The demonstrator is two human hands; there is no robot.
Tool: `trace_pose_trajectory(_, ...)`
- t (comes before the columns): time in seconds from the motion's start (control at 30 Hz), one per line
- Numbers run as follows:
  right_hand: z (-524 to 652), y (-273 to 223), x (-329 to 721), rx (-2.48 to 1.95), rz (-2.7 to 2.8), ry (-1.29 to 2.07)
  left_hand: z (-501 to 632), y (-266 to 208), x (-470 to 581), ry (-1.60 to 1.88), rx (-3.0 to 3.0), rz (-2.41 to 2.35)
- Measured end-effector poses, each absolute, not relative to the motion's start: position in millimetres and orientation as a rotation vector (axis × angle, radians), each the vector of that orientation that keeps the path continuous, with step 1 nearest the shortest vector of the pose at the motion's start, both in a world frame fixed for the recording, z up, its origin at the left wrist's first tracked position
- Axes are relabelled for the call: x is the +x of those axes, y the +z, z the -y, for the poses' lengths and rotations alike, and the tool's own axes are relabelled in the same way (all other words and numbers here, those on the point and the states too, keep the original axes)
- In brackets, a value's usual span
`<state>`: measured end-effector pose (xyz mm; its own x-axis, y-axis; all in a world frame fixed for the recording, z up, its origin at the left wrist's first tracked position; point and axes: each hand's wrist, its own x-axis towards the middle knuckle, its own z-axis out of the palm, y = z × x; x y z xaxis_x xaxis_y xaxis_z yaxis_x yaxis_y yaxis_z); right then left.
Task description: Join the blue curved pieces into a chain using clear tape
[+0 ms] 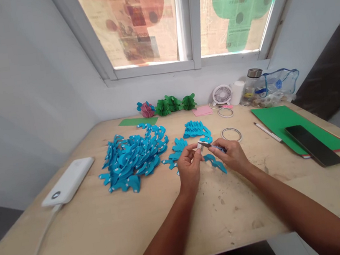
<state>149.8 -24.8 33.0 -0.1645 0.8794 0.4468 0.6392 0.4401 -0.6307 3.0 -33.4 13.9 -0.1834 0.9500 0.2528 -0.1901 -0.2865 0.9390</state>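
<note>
My left hand [190,163] pinches a small white strip of tape [199,145] between thumb and fingertips. Closed around the bluish handle of what look like scissors [205,144], my right hand [232,155] holds their dark pointed blades against the strip. A wavy blue paper cutout [215,163] lies just below the two hands. Behind my left hand are more blue paper pieces [179,145], and a neat stack of blue cutouts [195,129] sits farther back. To the left spreads a large heap of blue cutouts [130,156] with small white squares on them.
Two tape rolls [231,135] lie beyond my right hand. At right are a green sheet [278,122], a phone [313,144] and a pen [267,132]. A white power bank [68,182] with a cable lies left. Paper figures [173,103], a fan [222,94] and a bottle [251,86] line the wall.
</note>
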Motion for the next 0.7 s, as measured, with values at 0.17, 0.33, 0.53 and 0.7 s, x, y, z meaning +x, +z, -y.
trace_pose_trajectory(0.17,22.1,35.1,153.6,-1.315,1.832,0.303,33.8,13.8,1.6,1.624,1.240,-1.107)
trace_pose_trajectory(0.33,13.6,38.7,171.6,-1.414,1.666,0.172,34.9,8.7,-1.7,1.590,1.426,-1.212)
trace_pose_trajectory(0.53,7.6,40.2,191.3,-1.486,1.617,0.012,33.3,16.7,12.4,1.502,1.873,-1.270)
trace_pose_trajectory(0.7,6.7,41.4,198.5,-1.486,1.630,-0.098,18.6,31.7,44.0,1.222,2.327,-1.270)
